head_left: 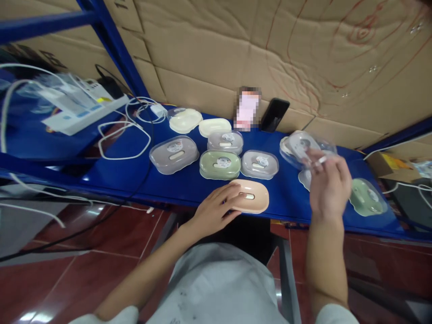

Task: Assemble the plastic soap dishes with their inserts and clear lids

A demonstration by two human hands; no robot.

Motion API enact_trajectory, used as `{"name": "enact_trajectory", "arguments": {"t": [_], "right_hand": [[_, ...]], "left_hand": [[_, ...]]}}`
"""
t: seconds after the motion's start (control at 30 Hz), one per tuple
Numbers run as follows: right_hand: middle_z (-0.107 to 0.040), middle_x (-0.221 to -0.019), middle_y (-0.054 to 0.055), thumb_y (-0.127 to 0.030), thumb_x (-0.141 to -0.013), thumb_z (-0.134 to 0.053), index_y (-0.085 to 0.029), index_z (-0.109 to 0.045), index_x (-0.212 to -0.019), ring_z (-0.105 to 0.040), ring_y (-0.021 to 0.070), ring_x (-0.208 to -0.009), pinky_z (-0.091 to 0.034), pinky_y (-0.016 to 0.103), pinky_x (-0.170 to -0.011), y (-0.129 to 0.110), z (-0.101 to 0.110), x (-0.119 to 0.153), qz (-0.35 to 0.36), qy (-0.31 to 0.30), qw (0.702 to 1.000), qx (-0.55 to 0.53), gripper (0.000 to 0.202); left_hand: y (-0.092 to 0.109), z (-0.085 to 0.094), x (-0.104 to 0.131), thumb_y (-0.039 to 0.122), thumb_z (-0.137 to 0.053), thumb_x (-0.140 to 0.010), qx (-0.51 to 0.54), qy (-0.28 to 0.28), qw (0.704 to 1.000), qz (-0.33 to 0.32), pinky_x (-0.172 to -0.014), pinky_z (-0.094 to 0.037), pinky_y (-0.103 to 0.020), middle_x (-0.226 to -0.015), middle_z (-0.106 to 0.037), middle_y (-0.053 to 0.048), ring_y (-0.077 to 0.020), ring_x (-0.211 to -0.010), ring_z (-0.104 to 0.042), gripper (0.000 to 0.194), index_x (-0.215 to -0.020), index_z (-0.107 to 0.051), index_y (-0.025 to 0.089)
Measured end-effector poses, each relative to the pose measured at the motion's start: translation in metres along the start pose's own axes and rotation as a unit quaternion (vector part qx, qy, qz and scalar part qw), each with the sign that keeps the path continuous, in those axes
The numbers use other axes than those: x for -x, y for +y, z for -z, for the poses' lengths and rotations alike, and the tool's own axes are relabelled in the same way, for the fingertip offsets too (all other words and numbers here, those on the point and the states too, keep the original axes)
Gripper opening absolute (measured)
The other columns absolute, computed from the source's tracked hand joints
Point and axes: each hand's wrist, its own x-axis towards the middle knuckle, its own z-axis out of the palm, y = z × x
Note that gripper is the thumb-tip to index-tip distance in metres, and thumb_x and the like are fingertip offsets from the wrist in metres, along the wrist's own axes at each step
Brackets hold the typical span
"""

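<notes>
An orange oval dish (258,198) lies at the front edge of the blue table (189,186). My left hand (222,204) has its fingers round the dish's left side. To the right, my right hand (326,180) is over a grey dish with a clear cover (300,141), its fingers bent and blurred; what they grip is hard to make out. Left of centre sit covered dishes: a green one (219,165), a grey one (259,164), another grey one (225,141) and a larger grey one (173,155). Another green dish (366,198) is right of my right hand.
Two cream dishes (185,120) are at the back left. A lit phone (248,109) and a dark phone (276,114) lean on the cardboard (209,54). White cables (148,135) and a power strip (87,114) lie left; an open carton (388,166) stands right.
</notes>
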Motion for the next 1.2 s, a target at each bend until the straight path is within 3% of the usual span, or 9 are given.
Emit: {"name": "enact_trajectory", "arguments": {"t": [0.13,0.27,0.37,0.47,0.57,0.63,0.7,0.8,1.2], "right_hand": [[-0.081,-0.103,0.003,-0.045,-0.091,-0.08,-0.027,-0.068,-0.088,-0.08,0.0242,-0.102,-0.067,0.041,-0.087,-0.013,0.029,0.086,-0.228,-0.038,0.969,-0.086,0.022],[-0.08,-0.092,0.004,-0.053,-0.092,-0.079,-0.025,-0.069,-0.095,-0.078,0.0213,-0.084,-0.065,0.035,-0.074,0.012,0.029,0.112,-0.352,-0.152,0.92,-0.076,0.03],[-0.074,-0.081,0.002,-0.06,-0.097,-0.071,-0.025,-0.069,-0.111,-0.072,0.0196,-0.075,-0.059,0.031,-0.064,0.029,0.029,0.111,-0.284,-0.157,0.944,0.055,0.038],[-0.077,-0.115,0.01,-0.054,-0.104,-0.064,-0.027,-0.059,-0.144,-0.075,0.024,-0.097,-0.064,0.042,-0.083,0.036,0.033,0.114,-0.096,-0.118,0.955,0.254,0.049],[-0.048,-0.169,0.015,-0.049,-0.106,-0.062,-0.034,-0.049,-0.161,-0.054,0.0353,-0.15,-0.052,0.061,-0.118,0.036,0.032,0.116,0.083,-0.235,0.907,0.34,0.059],[-0.035,-0.178,0.009,-0.047,-0.104,-0.066,-0.039,-0.043,-0.166,-0.035,0.0372,-0.164,-0.04,0.066,-0.128,0.036,0.027,0.115,0.143,-0.346,0.86,0.346,0.066],[-0.036,-0.178,0.005,-0.043,-0.105,-0.066,-0.043,-0.037,-0.169,-0.031,0.0354,-0.166,-0.037,0.066,-0.131,0.037,0.023,0.11,0.156,-0.399,0.837,0.341,0.07],[-0.039,-0.177,0.003,-0.037,-0.109,-0.059,-0.043,-0.034,-0.171,-0.032,0.0326,-0.166,-0.037,0.065,-0.132,0.039,0.02,0.101,0.149,-0.41,0.84,0.322,0.067],[-0.041,-0.176,0.004,-0.036,-0.11,-0.054,-0.037,-0.045,-0.167,-0.034,0.0316,-0.165,-0.037,0.064,-0.132,0.046,0.025,0.069,0.172,-0.47,0.803,0.323,0.057]], "left_hand": [[-0.001,0.001,0.002,0.032,-0.07,-0.105,0.024,0.008,0.999,0.027,-0.122,-0.054,-0.049,-0.17,-0.044,-0.014,-0.0317,-0.156,-0.049,0.071,-0.168,-0.038,0.033],[-0.001,0.001,0.001,0.032,-0.067,-0.107,0.006,0.004,1.0,0.019,-0.124,-0.052,-0.051,-0.172,-0.042,-0.013,-0.0324,-0.158,-0.046,0.07,-0.169,-0.036,0.034],[0.0,0.0,0.001,0.032,-0.067,-0.107,0.003,0.003,1.0,0.015,-0.125,-0.05,-0.05,-0.168,-0.046,-0.013,-0.0313,-0.156,-0.048,0.065,-0.167,-0.041,0.034],[0.0,-0.002,0.003,0.036,-0.073,-0.103,0.014,0.028,0.999,0.043,-0.122,-0.054,-0.049,-0.168,-0.045,-0.013,-0.0325,-0.154,-0.05,0.064,-0.162,-0.048,0.035],[-0.001,-0.005,0.005,0.038,-0.075,-0.102,0.036,0.046,0.996,0.061,-0.121,-0.055,-0.05,-0.168,-0.043,-0.012,-0.0332,-0.154,-0.048,0.064,-0.16,-0.05,0.036],[-0.002,-0.006,0.005,0.038,-0.075,-0.102,0.048,0.054,0.995,0.066,-0.122,-0.054,-0.052,-0.167,-0.044,-0.012,-0.0329,-0.155,-0.049,0.063,-0.159,-0.051,0.036],[-0.002,-0.006,0.005,0.038,-0.075,-0.101,0.049,0.062,0.994,0.075,-0.123,-0.053,-0.053,-0.166,-0.045,-0.012,-0.0325,-0.154,-0.05,0.063,-0.159,-0.05,0.037],[-0.002,-0.005,0.004,0.036,-0.076,-0.101,0.057,0.063,0.993,0.079,-0.126,-0.051,-0.054,-0.166,-0.045,-0.011,-0.0319,-0.154,-0.05,0.066,-0.16,-0.047,0.037],[-0.007,0.003,0.002,0.027,-0.074,-0.102,0.13,0.024,0.986,0.097,-0.128,-0.047,-0.051,-0.167,-0.048,-0.011,-0.0282,-0.157,-0.048,0.07,-0.164,-0.041,0.037]]}}
